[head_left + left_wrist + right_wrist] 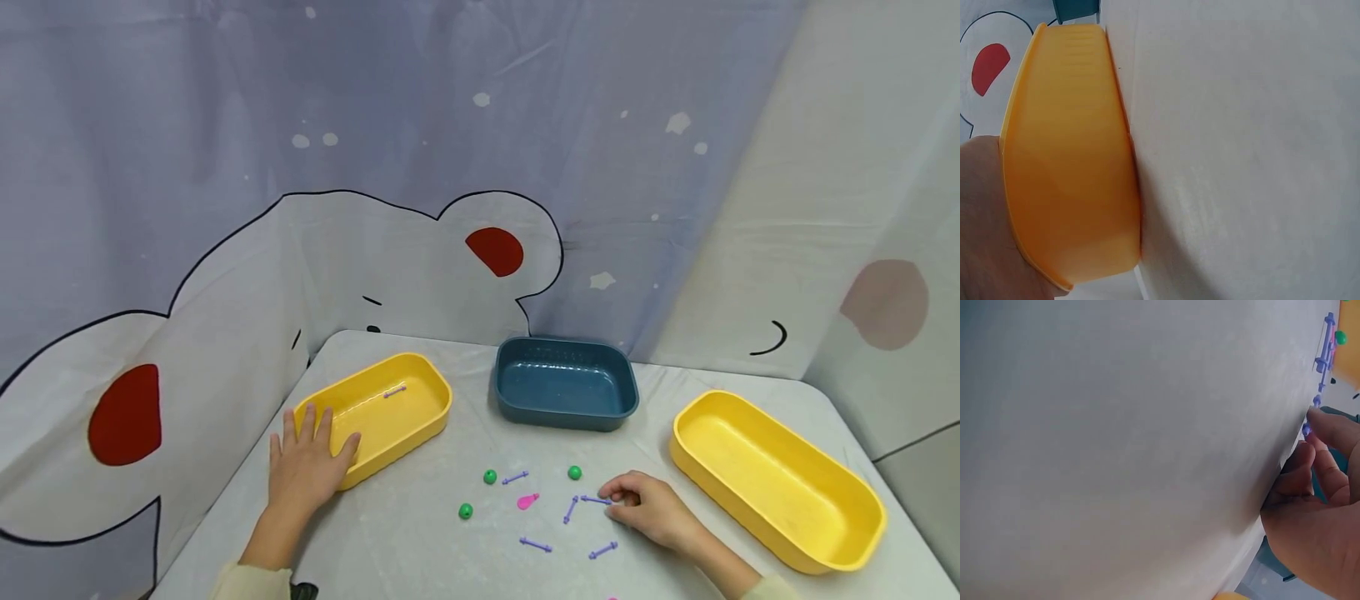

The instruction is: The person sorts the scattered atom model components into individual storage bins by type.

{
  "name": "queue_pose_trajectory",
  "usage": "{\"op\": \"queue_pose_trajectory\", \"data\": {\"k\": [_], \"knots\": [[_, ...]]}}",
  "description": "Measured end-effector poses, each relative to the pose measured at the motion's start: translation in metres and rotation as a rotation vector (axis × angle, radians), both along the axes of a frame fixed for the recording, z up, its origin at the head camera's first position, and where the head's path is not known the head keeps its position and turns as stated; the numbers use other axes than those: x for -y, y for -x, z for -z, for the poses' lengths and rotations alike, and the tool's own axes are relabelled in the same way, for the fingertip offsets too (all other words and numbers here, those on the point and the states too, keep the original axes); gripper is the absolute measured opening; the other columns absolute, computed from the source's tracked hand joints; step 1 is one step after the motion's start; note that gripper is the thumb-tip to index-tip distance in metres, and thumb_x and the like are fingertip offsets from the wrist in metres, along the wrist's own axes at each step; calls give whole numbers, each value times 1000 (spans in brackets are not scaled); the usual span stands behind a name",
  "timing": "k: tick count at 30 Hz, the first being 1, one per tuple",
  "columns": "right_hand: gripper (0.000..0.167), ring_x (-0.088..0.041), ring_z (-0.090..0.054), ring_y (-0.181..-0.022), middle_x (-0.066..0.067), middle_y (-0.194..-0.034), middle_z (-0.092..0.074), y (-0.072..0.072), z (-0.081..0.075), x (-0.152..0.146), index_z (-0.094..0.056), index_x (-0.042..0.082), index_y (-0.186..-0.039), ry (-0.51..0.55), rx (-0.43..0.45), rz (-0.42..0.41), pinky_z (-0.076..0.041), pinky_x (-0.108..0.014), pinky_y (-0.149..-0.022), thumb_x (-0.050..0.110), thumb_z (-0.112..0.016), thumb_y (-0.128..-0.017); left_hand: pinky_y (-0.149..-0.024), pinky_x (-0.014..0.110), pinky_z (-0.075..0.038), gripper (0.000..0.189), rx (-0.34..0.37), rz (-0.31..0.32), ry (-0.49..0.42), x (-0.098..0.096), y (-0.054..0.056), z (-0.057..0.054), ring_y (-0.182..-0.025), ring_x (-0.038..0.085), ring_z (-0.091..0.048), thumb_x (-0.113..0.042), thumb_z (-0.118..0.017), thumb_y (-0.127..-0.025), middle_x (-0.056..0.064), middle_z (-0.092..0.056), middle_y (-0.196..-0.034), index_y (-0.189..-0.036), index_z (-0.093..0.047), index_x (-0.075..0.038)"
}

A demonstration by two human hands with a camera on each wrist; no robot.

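My left hand [302, 467] rests with spread fingers over the near end of a yellow tray [405, 442], touching its rim. A small purple rod with knobbed ends [394, 391] lies inside that tray. Out on the table, my right hand [652, 510] has its thumb and forefinger either side of the end of another purple rod [595, 500], with a gap between the fingertips. In the right wrist view, the knobbed end of that rod [1306, 429] shows between the fingertips, low at the tabletop.
More purple rods [536, 545] lie nearby, with green beads [490, 477] and a pink bulb-shaped piece [527, 502]. A dark teal tray [566, 418] stands at the back. At right is a second yellow tray [772, 492]. A printed curtain [420, 108] hangs behind the table.
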State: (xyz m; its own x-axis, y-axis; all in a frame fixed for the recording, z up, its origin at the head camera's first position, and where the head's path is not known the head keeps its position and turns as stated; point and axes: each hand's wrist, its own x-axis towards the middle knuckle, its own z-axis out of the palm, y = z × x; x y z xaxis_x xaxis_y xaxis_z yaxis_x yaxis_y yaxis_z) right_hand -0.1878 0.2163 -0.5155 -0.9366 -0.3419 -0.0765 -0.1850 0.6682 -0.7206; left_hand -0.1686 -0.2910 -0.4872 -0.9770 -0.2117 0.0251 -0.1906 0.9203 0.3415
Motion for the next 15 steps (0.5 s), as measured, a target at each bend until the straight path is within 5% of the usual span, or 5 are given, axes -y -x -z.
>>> {"op": "queue_pose_trajectory", "data": {"k": [15], "knots": [[7,-5,-49,-71,6,-79,-58,2,-2,7,-73,15,-90,-45,2,46,-42,-21,-63,9,-75,-88,-116,72,2,89,-17,2,19,2,2,6,-151,53,5,-66,-34,-101,29,-10,-165,-158,-26,2]]}}
